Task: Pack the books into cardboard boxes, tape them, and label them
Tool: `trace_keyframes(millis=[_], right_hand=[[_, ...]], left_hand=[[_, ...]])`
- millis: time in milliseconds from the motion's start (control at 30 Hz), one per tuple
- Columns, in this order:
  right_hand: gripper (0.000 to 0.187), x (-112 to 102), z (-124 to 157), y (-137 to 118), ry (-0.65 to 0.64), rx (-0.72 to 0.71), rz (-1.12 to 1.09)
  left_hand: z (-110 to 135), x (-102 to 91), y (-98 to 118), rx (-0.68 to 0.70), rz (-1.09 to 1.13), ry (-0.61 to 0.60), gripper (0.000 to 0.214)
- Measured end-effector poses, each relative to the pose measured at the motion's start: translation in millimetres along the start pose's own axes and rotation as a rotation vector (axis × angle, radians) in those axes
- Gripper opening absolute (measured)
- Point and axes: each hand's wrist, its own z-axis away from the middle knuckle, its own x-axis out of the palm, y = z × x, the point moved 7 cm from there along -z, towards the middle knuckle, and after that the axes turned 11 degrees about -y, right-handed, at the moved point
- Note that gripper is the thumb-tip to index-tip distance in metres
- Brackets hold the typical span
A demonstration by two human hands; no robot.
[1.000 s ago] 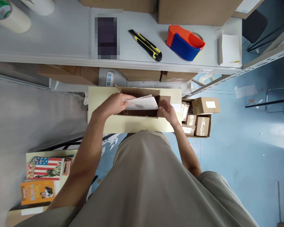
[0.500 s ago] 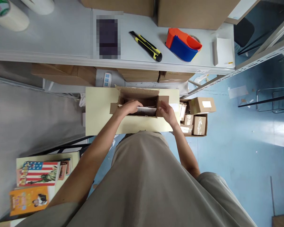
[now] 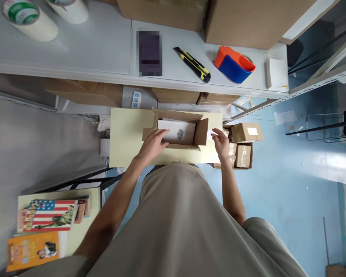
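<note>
An open cardboard box stands on the pale yellow table, its flaps folded outward. Flat inside it lies a white book or booklet with a small bluish print. My left hand is at the near left corner of the box, thumb and fingers apart, fingertips over the edge of the white item; whether they touch it I cannot tell. To the right of the box, my right hand hovers with its fingers apart, beside a white paper slip on the table.
On the grey shelf ahead lie a box cutter, an orange and blue tape dispenser and tape rolls. A carton of small boxes stands right of the table. Books lie at lower left.
The white item, upright along the box's near side before, now lies flat inside. My right hand has moved right, off the box flap. My left hand has drawn back toward the near left corner.
</note>
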Motion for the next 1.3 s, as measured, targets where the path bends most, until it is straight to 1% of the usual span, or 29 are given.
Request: trace_keyframes(millis=[67,133,167,233,300,367,433,467,500,567,600,667,733,800,900,967,1000,1100,1200,1300], right_hand=[[0.067,15,-1,2,-0.060,-0.009,0.009],[0.069,31,-2,-1,-0.114,-0.031,0.028],[0.069,39,-3,-4,-0.134,-0.042,0.038],[0.066,55,-6,-9,-0.177,-0.060,0.064],[0.058,70,-10,-14,-0.227,-0.073,0.114],[0.049,82,-15,-16,-0.266,-0.071,0.209],[0.043,90,-20,-14,-0.268,-0.064,0.337],[0.043,92,-22,-14,-0.259,-0.065,0.400],[0.045,94,-24,-13,-0.250,-0.071,0.452],[0.050,97,-26,-11,-0.237,-0.090,0.508],[0.051,98,-26,-11,-0.232,-0.095,0.517],[0.051,99,-26,-9,-0.224,-0.095,0.518],[0.047,100,-25,-7,-0.227,-0.088,0.518],[0.040,101,-25,-7,-0.239,-0.091,0.528],[0.036,102,-25,-9,-0.259,-0.114,0.541],[0.036,102,-26,-10,-0.281,-0.134,0.535],[0.035,102,-26,-10,-0.294,-0.140,0.529],[0.035,99,-23,-12,-0.323,-0.138,0.497],[0.053,93,-16,-16,-0.355,-0.126,0.447],[0.070,89,-7,-19,-0.424,-0.105,0.431]], left_hand=[[18,-0.5,-7,-0.052,0.002,0.123,0.073],[32,1.4,-20,-0.151,0.039,0.246,0.096],[37,3.4,-31,-0.214,0.080,0.293,0.111],[42,9.0,-57,-0.354,0.216,0.351,0.139],[43,17.2,-87,-0.489,0.416,0.354,0.158],[38,27.6,-110,-0.542,0.664,0.299,0.162],[33,32.4,-122,-0.501,0.859,0.262,0.158],[32,30.9,-125,-0.469,0.900,0.277,0.155],[34,27.0,-127,-0.445,0.896,0.317,0.152],[44,16.7,-126,-0.419,0.795,0.420,0.142],[49,12.2,-122,-0.400,0.732,0.453,0.136],[57,6.7,-108,-0.321,0.631,0.462,0.125],[59,5.7,-87,-0.217,0.550,0.407,0.118],[57,8.3,-67,-0.153,0.453,0.304,0.119],[46,12.8,-49,-0.157,0.274,0.123,0.133],[36,11.6,-44,-0.165,0.174,0.036,0.138],[31,10.1,-44,-0.158,0.131,0.002,0.136],[15,6.1,-45,-0.125,0.015,-0.100,0.123],[1,2.2,-48,-0.138,-0.078,-0.166,0.109],[-10,-3.8,-53,-0.253,-0.140,-0.183,0.105]])
